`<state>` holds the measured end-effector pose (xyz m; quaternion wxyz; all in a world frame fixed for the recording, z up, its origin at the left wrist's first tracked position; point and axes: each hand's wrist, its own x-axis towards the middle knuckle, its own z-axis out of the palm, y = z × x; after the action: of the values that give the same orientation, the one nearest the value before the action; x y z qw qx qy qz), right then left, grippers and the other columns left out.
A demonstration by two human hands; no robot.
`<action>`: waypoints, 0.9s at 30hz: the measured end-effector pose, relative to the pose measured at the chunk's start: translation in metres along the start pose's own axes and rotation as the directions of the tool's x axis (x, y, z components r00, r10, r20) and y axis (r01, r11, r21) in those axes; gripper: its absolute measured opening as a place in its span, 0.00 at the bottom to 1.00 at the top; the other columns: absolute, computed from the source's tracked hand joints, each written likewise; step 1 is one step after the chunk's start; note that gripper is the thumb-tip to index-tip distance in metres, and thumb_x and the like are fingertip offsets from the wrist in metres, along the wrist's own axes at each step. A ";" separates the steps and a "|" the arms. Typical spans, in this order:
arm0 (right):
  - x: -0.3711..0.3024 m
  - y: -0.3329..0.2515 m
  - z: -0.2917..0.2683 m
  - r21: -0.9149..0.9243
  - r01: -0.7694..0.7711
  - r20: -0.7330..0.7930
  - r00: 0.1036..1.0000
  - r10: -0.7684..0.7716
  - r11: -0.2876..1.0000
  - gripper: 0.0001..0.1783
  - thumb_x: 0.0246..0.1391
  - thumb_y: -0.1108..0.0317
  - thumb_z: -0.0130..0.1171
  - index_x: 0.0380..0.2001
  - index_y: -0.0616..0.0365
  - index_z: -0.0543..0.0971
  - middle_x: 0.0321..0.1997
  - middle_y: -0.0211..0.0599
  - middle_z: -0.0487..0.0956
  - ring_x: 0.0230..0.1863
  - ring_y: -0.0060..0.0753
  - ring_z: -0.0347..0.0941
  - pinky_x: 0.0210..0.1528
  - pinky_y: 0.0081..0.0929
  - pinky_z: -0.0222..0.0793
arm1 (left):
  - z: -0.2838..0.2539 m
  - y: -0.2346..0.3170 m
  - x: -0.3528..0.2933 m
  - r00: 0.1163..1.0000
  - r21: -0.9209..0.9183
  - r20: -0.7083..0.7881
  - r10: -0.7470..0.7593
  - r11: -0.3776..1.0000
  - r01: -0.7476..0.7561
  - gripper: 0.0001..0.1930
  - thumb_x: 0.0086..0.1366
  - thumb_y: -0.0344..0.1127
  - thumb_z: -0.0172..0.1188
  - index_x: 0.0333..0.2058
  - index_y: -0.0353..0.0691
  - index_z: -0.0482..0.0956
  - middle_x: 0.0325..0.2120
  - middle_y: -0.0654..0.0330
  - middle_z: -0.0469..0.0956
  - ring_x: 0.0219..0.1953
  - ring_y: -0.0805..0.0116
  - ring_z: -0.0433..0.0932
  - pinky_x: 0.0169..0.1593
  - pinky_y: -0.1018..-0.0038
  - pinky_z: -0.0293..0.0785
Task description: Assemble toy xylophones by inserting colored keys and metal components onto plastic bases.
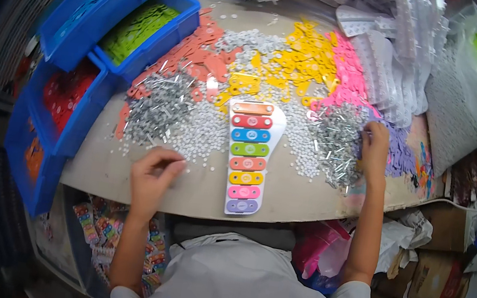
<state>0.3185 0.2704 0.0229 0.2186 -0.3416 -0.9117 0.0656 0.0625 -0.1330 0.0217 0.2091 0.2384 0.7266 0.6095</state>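
A white toy xylophone (277, 127) lies upright on the table in front of me, wide end away from me. Coloured bars run down it, from an orange bar (253, 109) to a purple bar (241, 205). My left hand (152, 174) hovers by the near edge of the white caps (195, 137), thumb and fingers curled together; whatever is between them is too small to make out. At the right, my right hand (375, 146) reaches into the pile of metal pins (337, 141), beside loose purple bars (401, 149). Its fingers are bent together, their tips partly hidden.
Blue bins (85, 150) of coloured bars line the left. Another pin pile (160, 105), coral bars (205, 60), yellow bars (308, 53) and pink bars (354, 74) spread behind. White plastic bases (382, 65) are stacked far right, beside a clear bag (459, 99).
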 end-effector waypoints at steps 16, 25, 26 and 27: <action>-0.037 -0.152 0.028 0.680 -0.032 0.042 0.999 0.005 0.732 0.05 0.55 0.79 0.61 0.35 0.62 0.77 0.38 0.33 0.79 0.39 0.22 0.73 0.44 0.21 0.66 | 0.074 -0.007 0.065 0.891 -0.369 0.390 -0.234 0.846 0.384 0.07 0.65 0.32 0.64 0.38 0.34 0.82 0.26 0.65 0.81 0.23 0.84 0.72 0.25 0.85 0.66; -0.025 -0.179 0.053 0.633 0.034 0.044 0.996 -0.080 0.773 0.07 0.51 0.80 0.64 0.33 0.62 0.77 0.38 0.38 0.80 0.42 0.32 0.76 0.45 0.27 0.69 | 0.080 -0.007 0.074 0.901 -0.343 0.391 -0.189 0.878 0.333 0.06 0.65 0.31 0.64 0.37 0.35 0.82 0.24 0.66 0.79 0.22 0.85 0.71 0.24 0.86 0.64; -0.025 -0.179 0.054 0.623 0.049 0.039 0.995 -0.094 0.780 0.08 0.50 0.81 0.64 0.32 0.62 0.76 0.38 0.38 0.80 0.41 0.33 0.76 0.45 0.28 0.69 | 0.080 -0.007 0.075 0.899 -0.344 0.393 -0.195 0.875 0.340 0.06 0.65 0.31 0.65 0.37 0.34 0.82 0.24 0.66 0.79 0.22 0.85 0.71 0.24 0.86 0.64; -0.024 -0.179 0.054 0.623 0.050 0.040 0.995 -0.095 0.780 0.08 0.50 0.81 0.64 0.32 0.62 0.76 0.38 0.38 0.80 0.41 0.33 0.76 0.45 0.28 0.69 | 0.080 -0.007 0.076 0.897 -0.345 0.394 -0.201 0.872 0.347 0.06 0.65 0.30 0.65 0.37 0.34 0.82 0.24 0.66 0.79 0.22 0.85 0.70 0.24 0.87 0.63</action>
<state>0.2042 0.1207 0.0144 0.2897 -0.2127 -0.8587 0.3654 0.0487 -0.0259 -0.0001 0.4641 0.1857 0.5620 0.6590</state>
